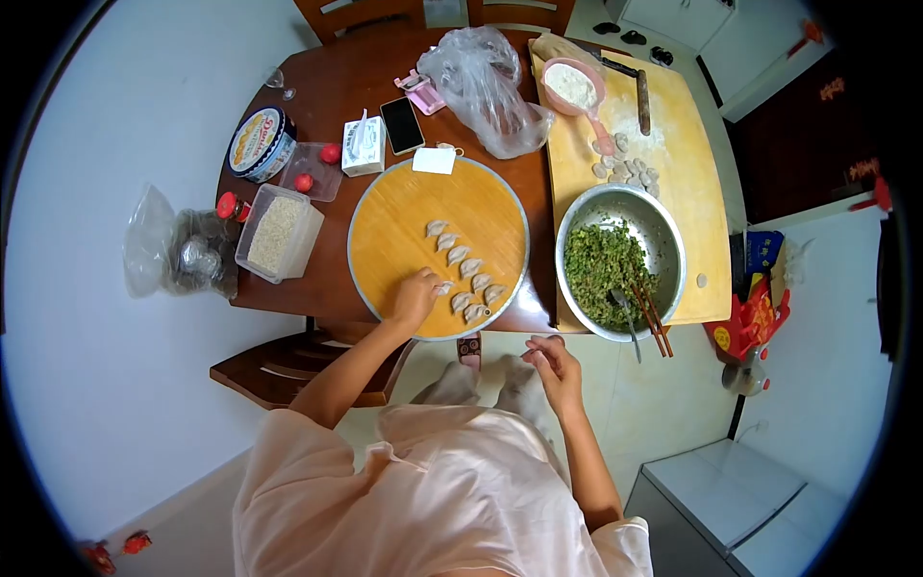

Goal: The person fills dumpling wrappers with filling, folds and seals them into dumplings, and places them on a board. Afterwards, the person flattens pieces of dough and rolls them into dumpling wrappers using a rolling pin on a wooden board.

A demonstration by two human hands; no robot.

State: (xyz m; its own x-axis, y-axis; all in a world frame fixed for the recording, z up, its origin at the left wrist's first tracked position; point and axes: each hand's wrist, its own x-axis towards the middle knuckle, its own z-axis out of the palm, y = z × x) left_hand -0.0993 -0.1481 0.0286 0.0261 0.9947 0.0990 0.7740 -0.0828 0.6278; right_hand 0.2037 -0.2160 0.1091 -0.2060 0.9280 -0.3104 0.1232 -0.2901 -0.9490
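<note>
My left hand (415,296) is over the round wooden board (389,216), its fingers closed on a dumpling (442,288) at the board's surface. Several folded dumplings (459,255) lie in rows just right of it. My right hand (555,367) is off the table's front edge, fingers bent, the thumb near the index finger; whether anything is between them is too small to tell. Nearest to it on the right stands a metal bowl (673,255) of chopped green filling (601,264), with a spoon (627,322) and chopsticks (654,322) in it.
Dough pieces (625,171), a rolling pin (643,104) and a pink flour bowl (574,87) are on the yellow board (697,154). Behind the round board lie a plastic bag (490,91), phone (402,126) and tissue box (364,147). A rice container (279,236) stands left.
</note>
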